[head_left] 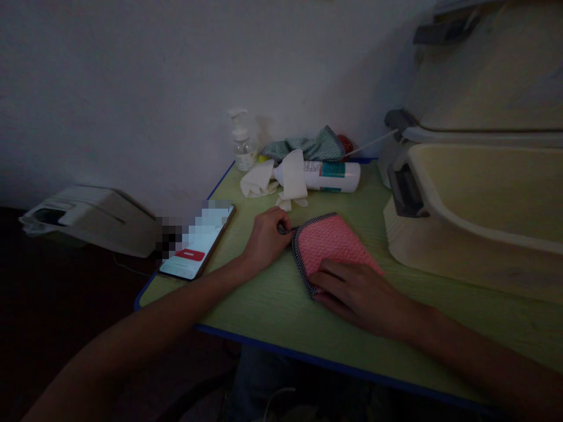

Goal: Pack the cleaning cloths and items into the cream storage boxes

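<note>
A folded pink cloth [331, 241] with a textured weave and a black-and-white checked border lies on the light green table [246, 299]. At its upper left corner my left hand [267, 237] is closed, pinching a small piece of the checked edging that sticks out. My right hand [352, 293] rests over the lower part of the cloth, its fingers bent around the lower left edge near the bottom corner. Part of the cloth is hidden under that hand.
Left of my hands lies a lit phone [197, 243]. Behind are a pump bottle [244, 153], crumpled white pieces [258, 179], a white bottle [350, 177] on its side and a grey-green cloth [303, 147]. A large beige bin [466, 252] stands right; a white box [105, 220] sits far left.
</note>
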`<action>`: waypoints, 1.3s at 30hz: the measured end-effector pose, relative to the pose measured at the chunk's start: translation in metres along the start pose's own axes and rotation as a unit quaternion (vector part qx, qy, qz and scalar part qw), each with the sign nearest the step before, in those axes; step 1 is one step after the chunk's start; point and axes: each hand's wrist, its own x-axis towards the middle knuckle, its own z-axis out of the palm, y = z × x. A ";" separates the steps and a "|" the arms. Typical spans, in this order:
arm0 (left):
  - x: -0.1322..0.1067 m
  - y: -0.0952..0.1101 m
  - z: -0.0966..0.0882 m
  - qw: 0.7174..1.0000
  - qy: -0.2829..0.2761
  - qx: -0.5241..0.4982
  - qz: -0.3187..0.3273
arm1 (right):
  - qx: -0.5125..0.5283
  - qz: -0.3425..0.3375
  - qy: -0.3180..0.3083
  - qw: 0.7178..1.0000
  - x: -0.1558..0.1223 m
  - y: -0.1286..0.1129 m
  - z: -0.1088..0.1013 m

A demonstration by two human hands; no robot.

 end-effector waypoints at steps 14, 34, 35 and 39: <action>-0.001 0.002 0.002 0.998 -0.018 -0.003 0.066 | -0.011 -0.001 0.005 1.000 0.000 0.001 0.002; 0.000 0.001 -0.008 0.986 -0.142 -0.018 0.088 | 0.177 0.183 0.150 0.955 -0.004 0.002 -0.011; 0.000 0.000 -0.006 0.987 -0.133 -0.017 0.087 | 0.174 0.178 0.151 0.957 -0.004 0.002 -0.011; 0.000 -0.003 -0.002 0.990 -0.122 -0.014 0.075 | 0.134 0.112 0.129 0.976 -0.004 0.002 -0.008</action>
